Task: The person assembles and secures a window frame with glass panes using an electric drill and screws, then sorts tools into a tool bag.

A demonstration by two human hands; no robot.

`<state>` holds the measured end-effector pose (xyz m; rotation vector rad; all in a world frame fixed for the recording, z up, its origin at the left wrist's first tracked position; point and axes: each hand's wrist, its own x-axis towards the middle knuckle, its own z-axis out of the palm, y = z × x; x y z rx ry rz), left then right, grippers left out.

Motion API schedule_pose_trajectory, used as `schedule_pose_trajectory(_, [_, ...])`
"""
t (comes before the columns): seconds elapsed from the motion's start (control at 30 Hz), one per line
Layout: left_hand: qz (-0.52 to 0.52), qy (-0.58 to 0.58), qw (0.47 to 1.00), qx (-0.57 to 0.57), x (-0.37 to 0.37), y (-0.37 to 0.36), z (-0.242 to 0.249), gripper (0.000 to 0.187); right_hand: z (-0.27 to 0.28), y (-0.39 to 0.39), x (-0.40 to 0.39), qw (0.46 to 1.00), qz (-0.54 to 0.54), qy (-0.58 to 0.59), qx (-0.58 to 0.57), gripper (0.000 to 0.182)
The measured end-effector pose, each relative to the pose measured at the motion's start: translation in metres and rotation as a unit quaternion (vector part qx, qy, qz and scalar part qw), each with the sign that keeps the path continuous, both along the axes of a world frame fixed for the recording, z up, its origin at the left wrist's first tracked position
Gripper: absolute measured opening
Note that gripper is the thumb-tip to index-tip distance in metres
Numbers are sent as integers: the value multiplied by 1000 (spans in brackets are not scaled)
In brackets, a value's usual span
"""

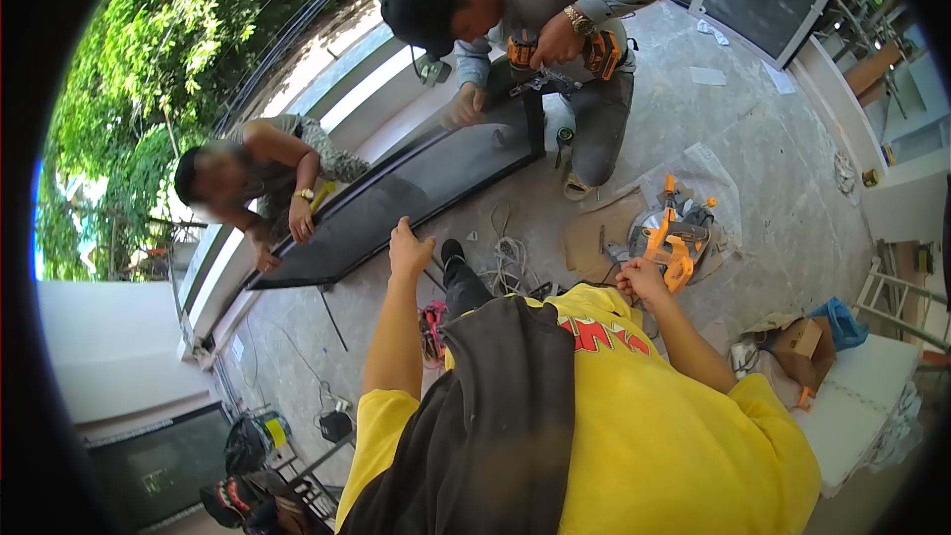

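Grey stone floor (773,188) spreads out under everyone, with green trees (149,59) off to one side. The person wearing the camera has a yellow shirt and reaches both arms forward. Their left hand (409,250) rests on the near edge of a long dark screen panel with a black frame (396,193); the fingers lie flat and close together on the frame, not wrapped around it. The panel stretches away from those fingers in both directions along the floor. Their right hand (642,280) is curled into a loose fist, and I cannot tell if it holds anything. Just past its fingers sits an orange and silver round saw (672,235) on a flat piece of brown cardboard (594,228). A tangle of pale cord (507,256) lies on the floor between the two hands. Two other people work on the far side of the panel. One in a grey shirt presses an orange and black power drill (523,52) toward the end of the frame. The other person sets both hands on the far edge of the frame. A small brown cardboard box (804,342) sits well apart from the right hand's fingers.
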<state>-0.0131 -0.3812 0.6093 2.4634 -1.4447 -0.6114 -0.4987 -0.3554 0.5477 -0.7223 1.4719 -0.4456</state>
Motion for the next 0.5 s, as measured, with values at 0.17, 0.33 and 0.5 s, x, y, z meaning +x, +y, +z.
schedule_pose_trajectory(0.17, [-34, -45, 998, -3, 54, -68, -8, 88, -39, 30, 38, 994, -105, 32, 17, 9])
schedule_pose_trajectory(0.33, [-80, -127, 988, 34, 98, -117, -18, 97, -40, 67, 82, 985, -76, 155, -9, 9])
schedule_pose_trajectory(0.5, [-186, -169, 966, 56, 129, -181, -48, 91, -3, 85, 100, 975, -113, 192, 15, 8])
